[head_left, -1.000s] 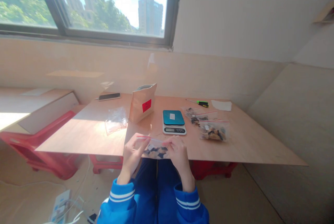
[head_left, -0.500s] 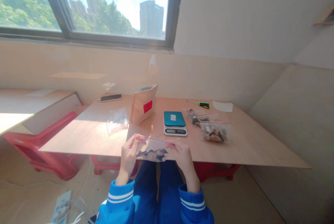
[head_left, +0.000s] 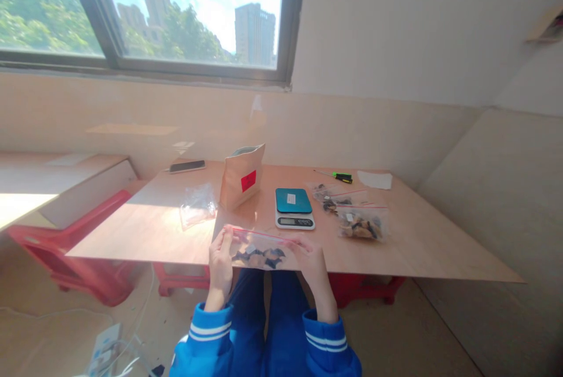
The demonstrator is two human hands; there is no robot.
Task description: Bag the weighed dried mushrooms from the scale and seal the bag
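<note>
A clear zip bag [head_left: 259, 255] with a red seal strip and dark and brown dried pieces inside hangs at the table's front edge. My left hand [head_left: 221, 257] pinches its upper left corner, fingers closed. At the upper right end, my right hand [head_left: 310, 257] is closed on the strip too. Just beyond the bag stands a digital kitchen scale [head_left: 294, 201] with a teal top and a small white label on it. Right of the scale lies another filled zip bag [head_left: 360, 227], with more filled zip bags [head_left: 329, 196] behind it.
An open brown paper pouch [head_left: 243, 180] with a red label stands left of the scale. Clear empty bags [head_left: 197, 207], a phone [head_left: 187, 166], a green-black screwdriver [head_left: 341, 177] and white paper [head_left: 375, 180] lie on the table [head_left: 422, 236]. Red stools [head_left: 83, 248] stand below; a power strip [head_left: 103, 347] is on the floor.
The held bag has shifted slightly, and my left hand has moved a little to the right. Both hands keep their grip on the seal strip; the things on the table stay put.
</note>
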